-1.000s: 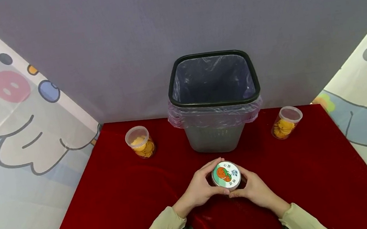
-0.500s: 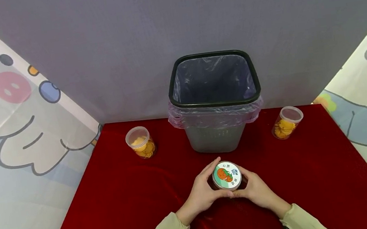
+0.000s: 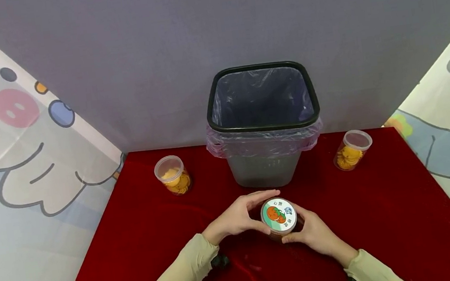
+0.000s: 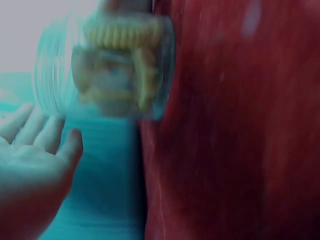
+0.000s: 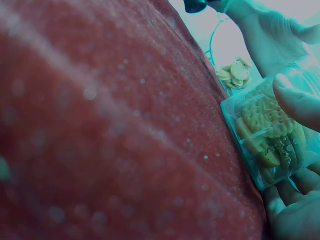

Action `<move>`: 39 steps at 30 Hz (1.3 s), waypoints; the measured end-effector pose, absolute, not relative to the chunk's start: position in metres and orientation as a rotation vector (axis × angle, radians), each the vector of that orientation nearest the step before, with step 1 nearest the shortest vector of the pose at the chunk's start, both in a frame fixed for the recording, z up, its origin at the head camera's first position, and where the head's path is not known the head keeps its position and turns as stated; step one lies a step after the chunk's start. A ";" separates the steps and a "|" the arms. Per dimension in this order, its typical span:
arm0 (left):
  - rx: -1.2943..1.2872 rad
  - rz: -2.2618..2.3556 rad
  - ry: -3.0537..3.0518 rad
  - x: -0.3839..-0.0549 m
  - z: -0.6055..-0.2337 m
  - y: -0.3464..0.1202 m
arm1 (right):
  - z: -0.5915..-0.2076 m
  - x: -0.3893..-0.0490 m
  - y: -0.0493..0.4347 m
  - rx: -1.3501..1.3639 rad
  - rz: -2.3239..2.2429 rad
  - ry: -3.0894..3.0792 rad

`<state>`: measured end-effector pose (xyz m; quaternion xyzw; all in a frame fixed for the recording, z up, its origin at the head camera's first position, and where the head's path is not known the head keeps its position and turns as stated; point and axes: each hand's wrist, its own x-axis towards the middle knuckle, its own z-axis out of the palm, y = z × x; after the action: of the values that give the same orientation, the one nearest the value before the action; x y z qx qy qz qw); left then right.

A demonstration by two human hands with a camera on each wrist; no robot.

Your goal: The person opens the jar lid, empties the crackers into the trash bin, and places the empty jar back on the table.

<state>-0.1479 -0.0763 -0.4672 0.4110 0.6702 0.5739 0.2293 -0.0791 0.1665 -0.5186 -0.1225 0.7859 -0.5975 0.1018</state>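
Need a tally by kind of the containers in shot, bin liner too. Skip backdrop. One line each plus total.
Clear snack jars: 3 (back-left jar, back-right jar, fruit-print-lid jar gripped by the right hand)
Bins: 1 (grey bin)
Bin liners: 1 (translucent liner, folded over the grey bin's rim)
Total: 5

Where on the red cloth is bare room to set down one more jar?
The red cloth is bare between the left jar and left sleeve, and between the right jar and right sleeve. It is crowded in front of the bin, where the left hand and right hand flank the labelled jar.
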 end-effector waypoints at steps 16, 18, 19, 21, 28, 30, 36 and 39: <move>1.144 1.394 1.531 -0.188 -0.482 -0.074 | -0.516 -0.079 0.166 -0.362 -1.769 2.319; 1.141 1.367 1.560 -0.188 -0.482 -0.073 | -0.516 -0.079 0.166 -0.363 -1.765 2.323; 1.140 1.359 1.573 -0.187 -0.481 -0.072 | -0.516 -0.079 0.166 -0.363 -1.763 2.326; 1.132 1.353 1.602 -0.187 -0.481 -0.072 | -0.517 -0.079 0.166 -0.363 -1.765 2.326; 1.124 1.375 1.734 -0.178 -0.481 -0.074 | -0.519 -0.079 0.166 -0.345 -1.765 2.323; 1.119 1.397 1.777 -0.173 -0.482 -0.075 | -0.519 -0.079 0.166 -0.340 -1.768 2.316; 1.016 1.495 1.854 -0.155 -0.480 -0.077 | -0.518 -0.080 0.166 -0.345 -1.775 2.304; 0.997 1.533 1.896 -0.147 -0.480 -0.076 | -0.517 -0.079 0.166 -0.341 -1.766 2.313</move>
<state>-0.1470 -0.0759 -0.4804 0.3662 0.6968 0.5634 0.2509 -0.0793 0.1656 -0.5174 -0.1158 0.7850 -0.5994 0.1053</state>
